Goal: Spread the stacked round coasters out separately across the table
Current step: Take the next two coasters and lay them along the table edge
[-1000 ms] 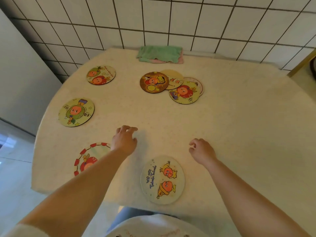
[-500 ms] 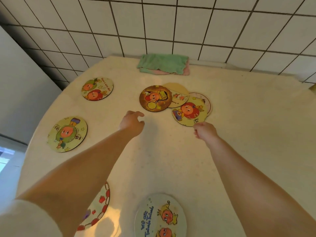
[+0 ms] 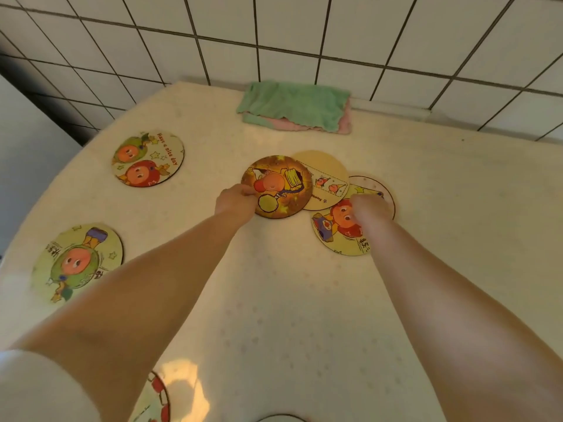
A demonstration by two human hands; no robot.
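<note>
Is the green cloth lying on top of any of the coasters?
No. The green cloth lies by the tiled wall, with bare table between it and the nearest coaster.

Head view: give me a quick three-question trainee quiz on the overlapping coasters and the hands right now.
1. True or false: the brown coaster lies over the edge of the tan coaster.
2. Which hand touches the brown coaster? A) left hand B) right hand C) neither
3. Fill in: the folded green cloth lies at the table's far edge, against the tiled ____.

Key: 1 true; 2 A; 3 wall. The right hand is on the yellow coaster.
</note>
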